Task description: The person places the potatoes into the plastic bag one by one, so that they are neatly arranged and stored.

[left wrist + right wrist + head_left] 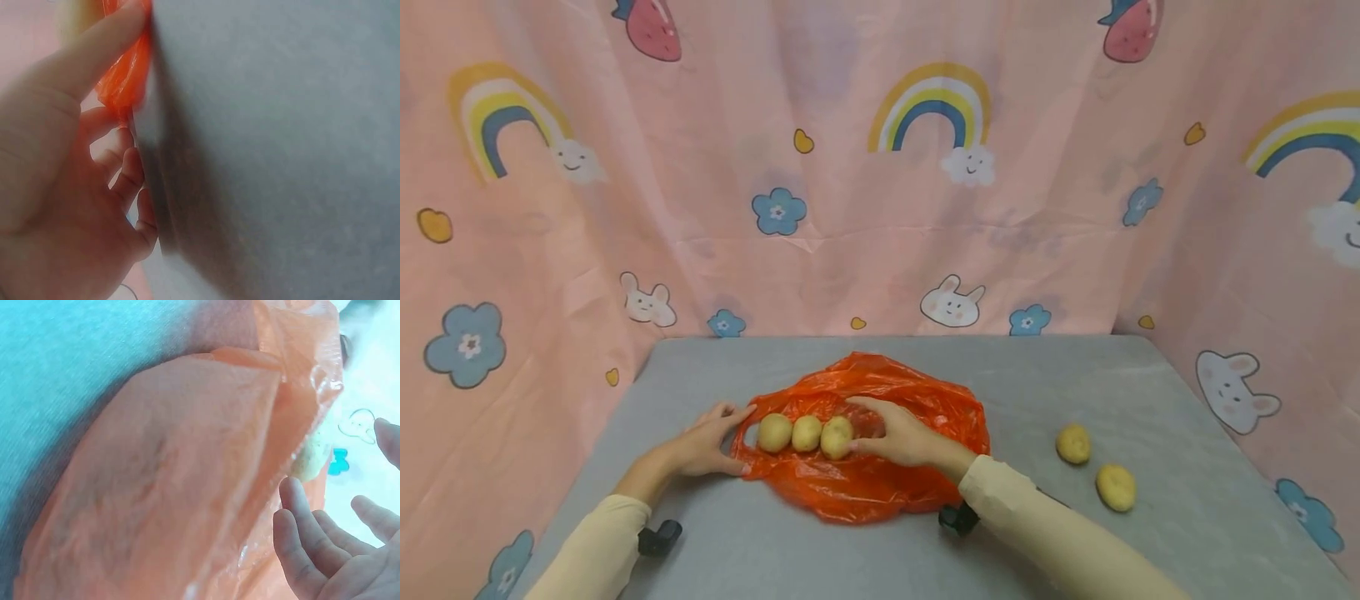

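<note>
A crinkled orange plastic bag (910, 479) lies spread on the grey table. Three potatoes sit in a row across it: a left one (774, 433), a middle one (807, 434) and a right one (837, 438). At the bag's left edge my left hand (703, 442) has thumb and forefinger spread apart, their tips on the plastic. The left wrist view shows that thumb lying against the orange film. My right hand (898, 433) is over the bag, fingers extended and parted, its thumb tip right at the right potato. In the right wrist view bag plastic partly covers a potato (310, 456).
Two more potatoes, one farther back (1073, 443) and one nearer (1116, 487), lie on the table (1022, 375) to the right of the bag. A pink patterned curtain (850, 275) hangs behind the table and along both sides.
</note>
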